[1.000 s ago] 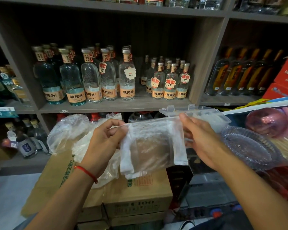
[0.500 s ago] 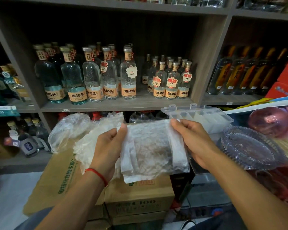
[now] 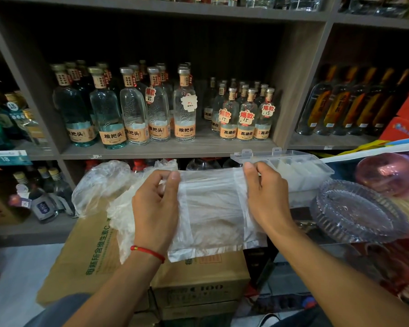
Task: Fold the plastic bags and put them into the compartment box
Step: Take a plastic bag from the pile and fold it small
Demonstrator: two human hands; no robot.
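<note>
Clear plastic bag (image 3: 213,213), partly folded, is stretched flat in the air between both hands; left hand (image 3: 155,208) pinches its left edge, right hand (image 3: 266,197) its right; loose bags (image 3: 104,185) heap on cardboard boxes (image 3: 85,260) behind; compartment box (image 3: 300,166) lies open just beyond, right.
</note>
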